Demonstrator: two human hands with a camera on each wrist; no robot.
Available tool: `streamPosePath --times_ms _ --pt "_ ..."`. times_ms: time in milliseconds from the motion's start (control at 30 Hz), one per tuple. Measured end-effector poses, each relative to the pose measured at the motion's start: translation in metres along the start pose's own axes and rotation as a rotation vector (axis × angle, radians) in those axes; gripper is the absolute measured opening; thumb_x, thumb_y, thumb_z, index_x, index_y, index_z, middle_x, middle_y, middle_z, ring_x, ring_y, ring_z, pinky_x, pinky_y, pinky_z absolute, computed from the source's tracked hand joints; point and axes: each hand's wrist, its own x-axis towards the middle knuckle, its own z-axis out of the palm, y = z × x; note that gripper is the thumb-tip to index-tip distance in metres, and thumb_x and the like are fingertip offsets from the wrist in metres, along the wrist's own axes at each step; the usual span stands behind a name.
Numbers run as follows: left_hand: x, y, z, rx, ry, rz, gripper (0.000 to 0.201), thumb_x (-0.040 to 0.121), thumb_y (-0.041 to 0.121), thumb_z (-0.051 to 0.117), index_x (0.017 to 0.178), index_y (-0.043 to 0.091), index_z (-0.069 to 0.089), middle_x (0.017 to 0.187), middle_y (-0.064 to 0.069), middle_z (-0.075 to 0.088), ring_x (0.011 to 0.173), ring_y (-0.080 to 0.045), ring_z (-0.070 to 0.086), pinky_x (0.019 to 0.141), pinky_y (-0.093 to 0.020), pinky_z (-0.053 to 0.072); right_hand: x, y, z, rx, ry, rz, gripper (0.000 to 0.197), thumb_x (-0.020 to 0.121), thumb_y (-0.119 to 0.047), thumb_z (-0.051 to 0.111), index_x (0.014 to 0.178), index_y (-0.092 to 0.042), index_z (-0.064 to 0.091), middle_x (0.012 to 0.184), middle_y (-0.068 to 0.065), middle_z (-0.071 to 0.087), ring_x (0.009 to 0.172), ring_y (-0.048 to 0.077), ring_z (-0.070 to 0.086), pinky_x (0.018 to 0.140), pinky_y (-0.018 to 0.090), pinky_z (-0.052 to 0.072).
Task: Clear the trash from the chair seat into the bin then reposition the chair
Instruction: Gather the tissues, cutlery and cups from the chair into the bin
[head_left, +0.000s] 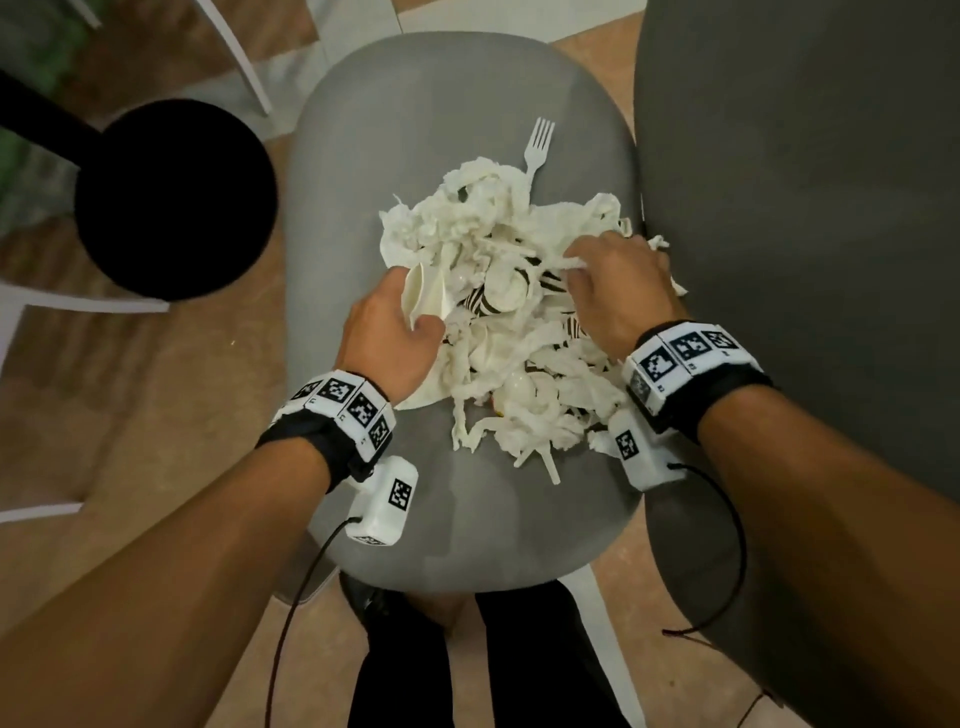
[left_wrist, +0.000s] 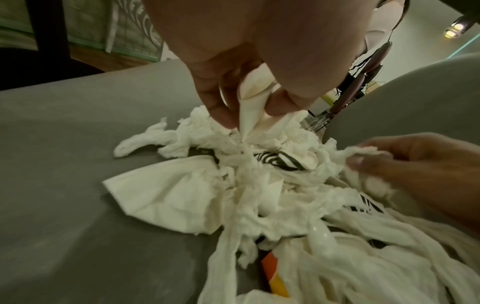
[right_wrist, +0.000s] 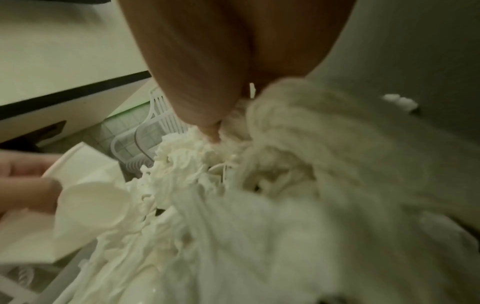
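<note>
- Trash pile (head_left: 509, 332) (crumpled white tissue, striped wrappers, crushed cups) lies on the grey chair seat (head_left: 415, 156), toward its right side.
- Left hand (head_left: 389, 332) pinches a crushed white paper cup (head_left: 423, 296) at the pile's left edge.
- Right hand (head_left: 618, 291) grips a twisted tissue strand (head_left: 571, 262) at the pile's right.
- White plastic fork (head_left: 537, 148) lies at the far edge.
- Black round bin (head_left: 174, 200) stands left of the chair.

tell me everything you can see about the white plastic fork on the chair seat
The white plastic fork lies flat on the grey chair seat at the far edge of the heap of crumpled white tissue. Its four tines point away from the person; its handle runs under the tissue. Neither hand touches it.
</note>
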Motion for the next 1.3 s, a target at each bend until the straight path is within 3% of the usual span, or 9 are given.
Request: streamPosePath --times_ms 133,233,400,500,567,733,933,1200,1300 --pt "-0.014 -0.017 0.003 -0.070 -0.014 -0.028 0.033 0.083 0.028 0.053 0.115 0.022 0.051 0.091 -0.012 0.066 0.075 -0.030 0.062 0.069 -0.046 0.056 -0.009 -0.009 -0.007 0.228 0.184 0.009 0.030 0.103 -0.030 0.035 0.093 -0.006 0.049 0.098 0.011 0.051 0.087 0.026 0.049 0.082 0.041 0.044" --pt "-0.025 -0.026 0.003 -0.104 -0.008 -0.059 0.037 0.081 0.029 0.052 0.117 0.021 0.052 0.092 -0.008 0.066 0.080 -0.028 0.063 0.072 -0.045 0.056 -0.016 -0.020 -0.011 0.340 0.125 0.138 0.038 0.100 -0.046 0.049 0.107 -0.009 0.050 0.093 0.002 0.061 0.078 0.021 0.054 0.071 0.033 0.047" --pt "-0.045 -0.041 -0.001 -0.120 -0.002 -0.076 0.031 0.085 0.023 0.054 0.116 0.020 0.052 0.088 -0.008 0.064 0.073 -0.028 0.061 0.065 -0.035 0.052 -0.023 -0.034 -0.001 0.444 0.075 0.141 0.025 0.101 -0.023 0.044 0.124 -0.021 0.052 0.094 0.004 0.073 0.086 0.022 0.069 0.077 0.036 0.056" --pt "-0.056 -0.053 -0.007 -0.151 0.005 -0.109 0.037 0.084 0.023 0.055 0.120 0.022 0.053 0.092 -0.004 0.065 0.076 -0.025 0.062 0.070 -0.039 0.056 -0.031 -0.060 0.000 0.415 0.011 0.151 0.041 0.093 -0.034 0.043 0.087 0.001 0.064 0.074 0.012 0.065 0.070 0.030 0.060 0.068 0.040 0.051" --pt "-0.065 -0.063 -0.011 -0.188 0.016 -0.139 0.041 0.082 0.024 0.054 0.123 0.024 0.053 0.097 -0.002 0.067 0.081 -0.024 0.064 0.074 -0.040 0.056 -0.040 -0.086 0.005 0.454 0.001 0.151 0.050 0.093 -0.040 0.044 0.062 -0.001 0.046 0.056 0.007 0.046 0.052 0.024 0.042 0.053 0.035 0.037" --pt "-0.093 -0.112 -0.026 -0.257 0.082 -0.234 0.044 0.076 0.028 0.054 0.120 0.025 0.056 0.104 -0.003 0.069 0.095 -0.029 0.064 0.084 -0.042 0.055 -0.070 -0.168 0.045 0.519 -0.116 0.033 0.059 0.101 -0.047 0.047 0.052 -0.013 0.042 0.046 -0.005 0.039 0.043 0.011 0.038 0.049 0.030 0.031" --pt "-0.152 -0.215 -0.041 -0.371 0.242 -0.448 0.042 0.087 0.014 0.055 0.128 0.017 0.048 0.100 -0.001 0.065 0.090 -0.023 0.062 0.075 -0.030 0.048 -0.118 -0.277 0.148 0.599 -0.472 0.014 0.053 0.100 -0.050 0.046 0.075 -0.009 0.067 0.070 0.009 0.069 0.072 0.025 0.066 0.068 0.033 0.048" --pt "-0.247 -0.376 -0.024 -0.455 0.367 -0.832 0.043 0.088 0.010 0.053 0.130 0.012 0.046 0.112 -0.011 0.065 0.099 -0.031 0.063 0.083 -0.035 0.050 -0.154 -0.350 0.283 0.606 -0.735 0.265 0.023 0.096 -0.038 0.058 0.104 -0.018 0.066 0.086 -0.001 0.065 0.107 0.030 0.065 0.077 0.027 0.042" --pt "-0.263 -0.400 -0.017 -0.478 0.361 -0.849 0.042 0.090 0.010 0.052 0.131 0.012 0.044 0.113 -0.012 0.065 0.100 -0.032 0.063 0.082 -0.033 0.049 -0.161 -0.351 0.323 0.525 -0.820 0.315 0.061 0.095 -0.041 0.057 0.149 -0.019 0.039 0.143 0.008 0.054 0.130 0.033 0.052 0.103 0.040 0.045"
